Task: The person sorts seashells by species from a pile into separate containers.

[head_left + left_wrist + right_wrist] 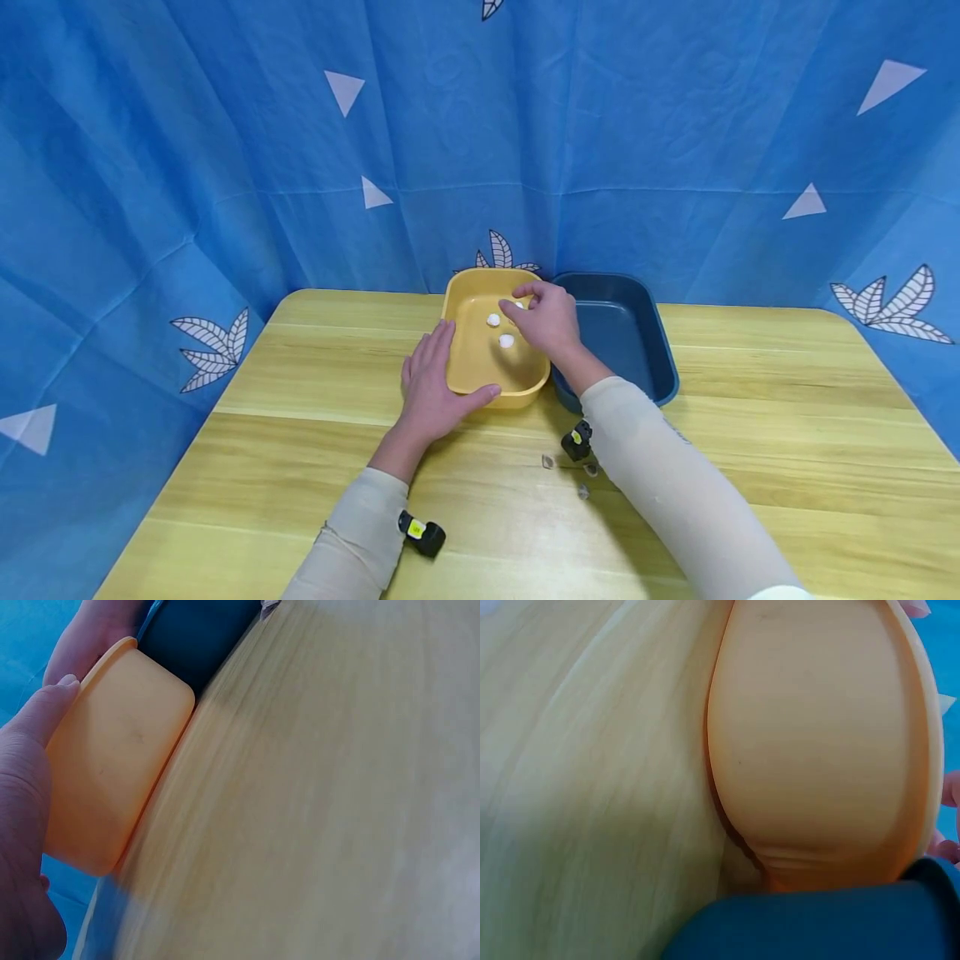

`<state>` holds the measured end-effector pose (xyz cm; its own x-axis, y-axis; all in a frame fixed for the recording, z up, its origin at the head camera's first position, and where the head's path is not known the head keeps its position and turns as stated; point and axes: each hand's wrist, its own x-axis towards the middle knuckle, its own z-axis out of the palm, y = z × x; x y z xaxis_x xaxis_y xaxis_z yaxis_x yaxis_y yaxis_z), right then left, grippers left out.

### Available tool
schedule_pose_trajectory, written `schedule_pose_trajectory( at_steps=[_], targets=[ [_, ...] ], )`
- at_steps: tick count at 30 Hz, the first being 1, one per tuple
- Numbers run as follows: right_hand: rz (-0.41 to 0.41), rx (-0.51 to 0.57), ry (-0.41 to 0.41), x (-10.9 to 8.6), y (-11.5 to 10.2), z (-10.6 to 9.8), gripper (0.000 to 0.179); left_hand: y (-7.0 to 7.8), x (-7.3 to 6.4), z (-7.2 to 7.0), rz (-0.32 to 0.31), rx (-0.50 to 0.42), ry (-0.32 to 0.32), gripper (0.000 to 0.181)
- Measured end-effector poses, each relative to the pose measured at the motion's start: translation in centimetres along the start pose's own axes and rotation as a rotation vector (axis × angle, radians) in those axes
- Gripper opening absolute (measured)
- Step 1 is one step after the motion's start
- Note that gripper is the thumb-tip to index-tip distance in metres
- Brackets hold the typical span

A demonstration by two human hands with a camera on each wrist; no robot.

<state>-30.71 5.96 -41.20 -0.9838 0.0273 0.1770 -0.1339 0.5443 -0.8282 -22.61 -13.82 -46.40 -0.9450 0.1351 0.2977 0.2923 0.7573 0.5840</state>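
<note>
A yellow tray point(467, 367) holds several small white rounded pieces point(506, 341); what they are is too small to tell. My left hand point(437, 385) spans its near left corner, fingers extended along the left side and thumb on the front rim. In the left wrist view the thumb point(46, 709) lies against the tray's upper edge. Over the tray's right part is my right hand point(551, 318), thumb and forefinger apart, with one white piece showing between them. Only bits of its fingers point(950, 789) appear at the right wrist view's edge.
A dark blue tray point(615, 333) stands against the yellow tray's right side, partly behind the right forearm. Several small brownish-grey pieces, perhaps shells point(547, 461), lie on the wooden table point(300, 467) near the right wrist. A blue curtain point(450, 125) hangs behind the table.
</note>
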Motion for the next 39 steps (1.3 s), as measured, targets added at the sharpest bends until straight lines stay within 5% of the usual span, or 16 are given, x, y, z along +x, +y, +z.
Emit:
schedule_pose_trajectory(
  at_steps=[5, 19, 39],
  targets=[
    [0.004, 0.026, -0.004, -1.0, 0.0, -0.8, 0.033, 0.0, 0.0, 0.1, -0.007, -0.004, -0.009, 0.114],
    [-0.154, 0.024, -0.018, -5.9, -1.5, -4.1, 0.023, 0.2, 0.0, 0.0, -0.029, -0.008, -0.021, 0.116],
    [-0.212, -0.004, -0.158, -12.8, -0.4, -6.4, 0.019, 0.3, -0.1, -0.1, -0.02, -0.026, -0.019, 0.116]
  ],
)
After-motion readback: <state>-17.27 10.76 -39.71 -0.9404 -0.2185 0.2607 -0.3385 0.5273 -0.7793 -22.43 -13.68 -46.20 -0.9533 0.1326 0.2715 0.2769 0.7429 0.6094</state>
